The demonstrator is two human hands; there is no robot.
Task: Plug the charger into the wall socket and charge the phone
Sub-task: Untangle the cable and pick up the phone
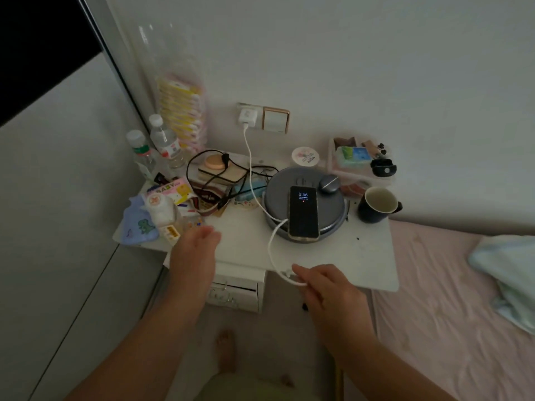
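Head view: right grip (pixel 321 287) pinches white cable (pixel 252 180) below phone (pixel 303 211); left grip (pixel 194 250) open, empty.

charger (pixel 247 117): in wall socket (pixel 244 107)
phone (pixel 303 212): lit, on grey lid (pixel 275 195)
right hand (pixel 324 287): pinching cable (pixel 270 250) end
left hand (pixel 194 253): empty, fingers loose

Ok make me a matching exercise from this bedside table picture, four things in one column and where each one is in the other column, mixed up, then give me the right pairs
Column one
1. white charger block
2. black smartphone with lit screen
3. dark blue mug
4. white charging cable

Column two
A. lying on the round grey lid
B. looped through the right hand
C. plugged into the wall socket
D. standing on the white table, right of the lid

Pairs: 1-C, 2-A, 3-D, 4-B
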